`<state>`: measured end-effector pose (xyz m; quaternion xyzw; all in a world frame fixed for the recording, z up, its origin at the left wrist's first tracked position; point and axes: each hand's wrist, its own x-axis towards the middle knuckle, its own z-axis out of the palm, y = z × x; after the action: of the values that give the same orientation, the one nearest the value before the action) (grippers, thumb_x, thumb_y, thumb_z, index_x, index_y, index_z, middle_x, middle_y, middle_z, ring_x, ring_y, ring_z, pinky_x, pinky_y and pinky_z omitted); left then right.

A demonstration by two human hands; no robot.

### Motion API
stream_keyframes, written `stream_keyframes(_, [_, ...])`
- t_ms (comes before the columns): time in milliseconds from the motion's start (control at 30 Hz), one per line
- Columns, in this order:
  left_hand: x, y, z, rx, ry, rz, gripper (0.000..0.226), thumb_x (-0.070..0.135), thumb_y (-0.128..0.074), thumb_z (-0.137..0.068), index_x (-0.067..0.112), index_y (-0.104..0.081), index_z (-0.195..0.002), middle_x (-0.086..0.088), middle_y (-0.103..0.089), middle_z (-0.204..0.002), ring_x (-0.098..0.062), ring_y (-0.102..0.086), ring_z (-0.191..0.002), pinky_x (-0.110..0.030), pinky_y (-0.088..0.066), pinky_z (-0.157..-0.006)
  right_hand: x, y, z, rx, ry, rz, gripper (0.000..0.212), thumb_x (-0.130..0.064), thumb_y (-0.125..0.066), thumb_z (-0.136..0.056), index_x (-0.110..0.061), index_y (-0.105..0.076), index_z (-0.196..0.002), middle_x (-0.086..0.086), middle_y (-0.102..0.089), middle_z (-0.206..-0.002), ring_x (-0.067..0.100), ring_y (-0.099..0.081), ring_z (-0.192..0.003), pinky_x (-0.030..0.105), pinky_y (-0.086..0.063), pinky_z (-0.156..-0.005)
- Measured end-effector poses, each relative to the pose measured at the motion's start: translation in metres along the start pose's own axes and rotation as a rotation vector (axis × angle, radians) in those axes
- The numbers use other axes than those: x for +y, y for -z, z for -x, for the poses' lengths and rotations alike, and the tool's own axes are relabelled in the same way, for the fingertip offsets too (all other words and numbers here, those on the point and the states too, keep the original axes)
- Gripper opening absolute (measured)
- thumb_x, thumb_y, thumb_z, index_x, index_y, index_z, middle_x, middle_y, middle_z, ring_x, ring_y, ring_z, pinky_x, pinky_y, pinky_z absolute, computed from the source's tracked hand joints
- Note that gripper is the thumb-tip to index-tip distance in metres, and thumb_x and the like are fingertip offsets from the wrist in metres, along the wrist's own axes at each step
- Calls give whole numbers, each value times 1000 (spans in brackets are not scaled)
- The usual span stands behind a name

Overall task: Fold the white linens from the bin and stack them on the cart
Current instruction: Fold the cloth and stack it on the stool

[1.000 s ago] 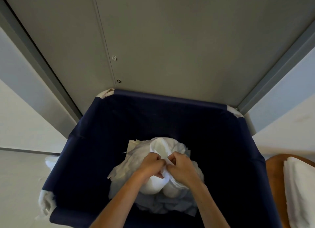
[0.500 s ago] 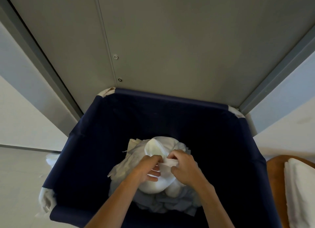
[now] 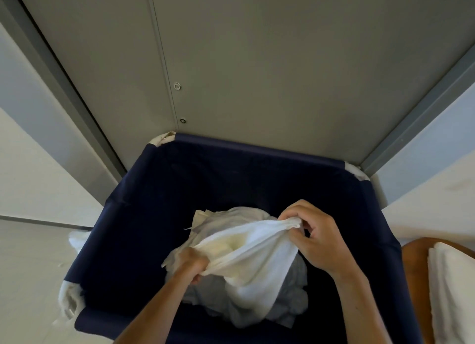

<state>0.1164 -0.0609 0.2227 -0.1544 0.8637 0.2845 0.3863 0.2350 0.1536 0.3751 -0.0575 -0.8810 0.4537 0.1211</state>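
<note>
You pulled your hands apart there! A moment before they were bunched together over the heap. Then your left hand [image 3: 191,265] gripped one end of a crumpled white linen cloth [image 3: 246,251] and your right hand [image 3: 314,241] pinched the other end higher up. The cloth stretched between them over the dark navy fabric bin [image 3: 154,215], its lower part still on the loose white pile [image 3: 226,217]. To my eye one piece was singled out. Folding came next, then the folded white stack [image 3: 452,292] on the brown wooden cart [image 3: 413,266].
</note>
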Motion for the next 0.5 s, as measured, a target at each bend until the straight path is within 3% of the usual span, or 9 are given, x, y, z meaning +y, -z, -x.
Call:
stream_keyframes(100, [-6, 10, -2, 76, 1, 45, 9, 12, -53, -88, 5, -52, -94, -11, -60, -78, -20, -64, -58, -28, -54, -50, 7, 4, 2, 61, -34, 0, 36, 14, -59, -76, -20, -68, -83, -8, -63, -85, 18, -59, -73, 21, -47, -59])
stream_keyframes(233, [2, 35, -2, 176, -59, 273, 17, 7, -45, -88, 4, -57, -98, -16, -68, -76, -25, -67, -54, -36, -57, -53, 27, 7, 8, 184, -154, 80, 37, 10, -59, -82, -25, -66, -87, -12, -63, -91, 7, -61, -85, 15, -49, -67])
stream_keyframes(367, [35, 71, 13, 276, -253, 513, 29, 5, -39, -90, 13, -64, -102, -15, -70, -81, -26, -69, -59, -35, -59, -55, 46, 8, 11, 312, -300, 157, 30, 3, -58, -87, -26, -62, -92, -6, -62, -98, 4, -58, -84, 14, -44, -65])
stream_keyframes(500, [65, 93, 42, 348, -513, 606, 38, 0, -40, -92, 15, -67, -114, -7, -66, -99, -22, -69, -70, -31, -57, -56, 47, 12, 8, 433, -383, 118, 25, 1, -51, -92, -22, -60, -98, -4, -62, -96, 4, -56, -77, 12, -41, -61])
